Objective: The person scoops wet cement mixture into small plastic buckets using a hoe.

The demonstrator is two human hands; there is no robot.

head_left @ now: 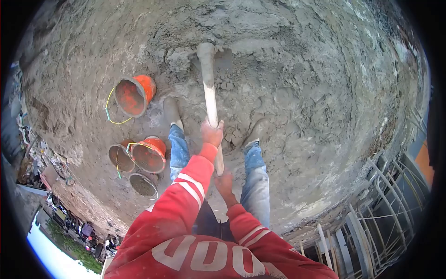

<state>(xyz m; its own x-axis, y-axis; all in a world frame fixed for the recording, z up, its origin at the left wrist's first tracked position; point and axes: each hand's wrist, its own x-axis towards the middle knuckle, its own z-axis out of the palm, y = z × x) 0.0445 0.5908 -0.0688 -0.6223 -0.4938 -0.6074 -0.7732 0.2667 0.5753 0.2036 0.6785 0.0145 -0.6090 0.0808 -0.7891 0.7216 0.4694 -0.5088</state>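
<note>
My left hand point(212, 134) is closed around the middle of a hoe's pale wooden handle point(210, 101). Lower down, near the handle's butt end, my right hand point(224, 184) grips it too. The far end of the hoe is coated in grey mud, and its blade is hidden in or behind the wet grey mix point(241, 60) ahead of me. My two boots stand apart in the mix, the left boot point(171, 111) on one side of the handle and the muddy right boot point(257, 130) on the other.
To my left lies an orange bucket point(147, 87) with a yellow handle. Nearer stand another orange bucket point(159, 145), a mud-stained bucket point(121, 158) and a grey bucket point(143, 187). Metal frames point(381, 209) stand at the lower right. Rubble and several people are at the far left.
</note>
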